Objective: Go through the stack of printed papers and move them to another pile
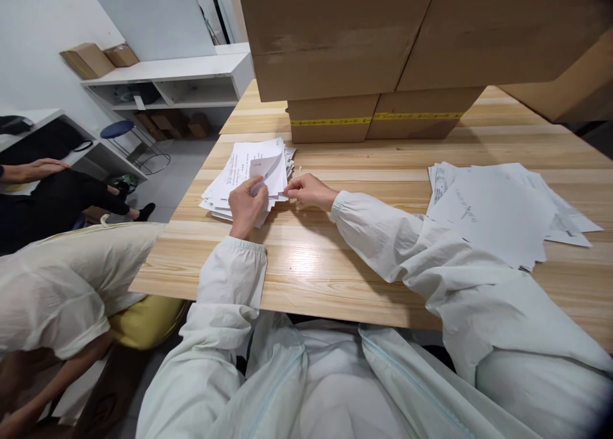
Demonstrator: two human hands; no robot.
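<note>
A pile of printed paper sheets (239, 164) lies on the left part of the wooden table, its edges uneven. My left hand (248, 207) rests over the pile's near side, fingers curled on a sheet of paper (271, 170) whose near part is bent up and shows its back. Close by on the right, my right hand (309, 191) has thumb and fingers pinched together at the right corner of the papers. How many sheets lie between its fingertips is hidden. A second, looser pile of paper (498, 209) is spread out beyond my right forearm.
Large cardboard boxes (335, 43) are stacked at the back of the wooden table (325, 273). To the left, a person in a pale shirt (62, 285) bends down beside the table edge; another person's hand (43, 169) shows behind. A blue stool (117, 130) and white shelves (167, 71) stand farther back.
</note>
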